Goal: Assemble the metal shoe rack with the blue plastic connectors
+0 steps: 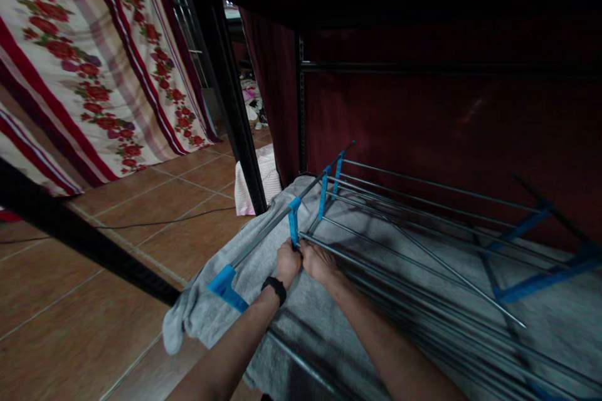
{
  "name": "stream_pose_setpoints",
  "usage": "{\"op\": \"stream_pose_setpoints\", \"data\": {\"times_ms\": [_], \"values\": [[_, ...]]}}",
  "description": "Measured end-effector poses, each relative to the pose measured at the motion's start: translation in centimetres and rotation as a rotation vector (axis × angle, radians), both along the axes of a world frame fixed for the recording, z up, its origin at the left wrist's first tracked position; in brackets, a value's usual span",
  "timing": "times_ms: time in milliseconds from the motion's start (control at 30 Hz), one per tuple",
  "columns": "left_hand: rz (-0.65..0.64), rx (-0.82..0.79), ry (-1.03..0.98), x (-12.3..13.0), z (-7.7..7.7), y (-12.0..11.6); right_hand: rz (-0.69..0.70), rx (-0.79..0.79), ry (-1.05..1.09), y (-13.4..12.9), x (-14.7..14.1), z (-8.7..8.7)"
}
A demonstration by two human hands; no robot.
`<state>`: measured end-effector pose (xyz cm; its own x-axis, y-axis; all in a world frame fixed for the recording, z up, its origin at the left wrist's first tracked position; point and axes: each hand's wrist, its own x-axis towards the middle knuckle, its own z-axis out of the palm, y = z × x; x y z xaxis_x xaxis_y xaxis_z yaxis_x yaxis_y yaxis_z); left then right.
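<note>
My left hand (288,262), with a black band (274,290) on its wrist, is closed around the lower end of a blue plastic bracket (293,220). Right beside it, my right hand (318,262) is closed on the end of a grey metal rod (357,257), where it meets that bracket. The fingertips of both hands are partly hidden. Bracket and rod belong to a rack of parallel rods, joined along a side bar (263,235) by several blue pieces. A blue corner piece (228,287) lies nearer to me. One loose-looking rod (451,269) crosses the others diagonally.
The rack lies on a grey blanket (202,307) within a black metal frame (237,100). Behind it hangs a dark red cloth (423,125). More blue pieces (540,282) are at the far right. A flowered curtain (94,69), tiled floor (122,263) and black cable (164,222) are to the left.
</note>
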<state>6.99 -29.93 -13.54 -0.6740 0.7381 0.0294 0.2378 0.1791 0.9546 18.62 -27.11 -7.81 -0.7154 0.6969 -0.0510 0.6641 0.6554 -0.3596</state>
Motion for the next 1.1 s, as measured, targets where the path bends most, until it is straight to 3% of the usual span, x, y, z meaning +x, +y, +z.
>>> {"op": "stream_pose_setpoints", "data": {"times_ms": [167, 333, 433, 533, 667, 1100], "values": [[-0.077, 0.061, -0.075, -0.3, 0.7, 0.0, -0.009, 0.053, 0.000, -1.6, 0.2, 0.9], [-0.030, 0.200, -0.114, 0.9, 1.1, -0.9, 0.135, 0.269, 0.098, -4.3, 3.3, 2.9], [-0.001, 0.280, -0.096, 1.5, 2.1, -1.2, -0.031, 0.410, 0.084, -4.0, 5.7, 4.0], [-0.015, 0.314, -0.084, 1.7, 3.6, -1.1, -0.170, 0.344, -0.068, -2.6, 7.3, 4.2], [-0.015, 0.319, -0.070, 1.7, 4.7, -1.0, -0.163, 0.267, -0.115, -1.5, 8.0, 3.8], [-0.028, 0.309, 0.013, 1.5, 4.2, -0.1, -0.140, 0.216, -0.079, -1.4, 8.2, 4.8]]}}
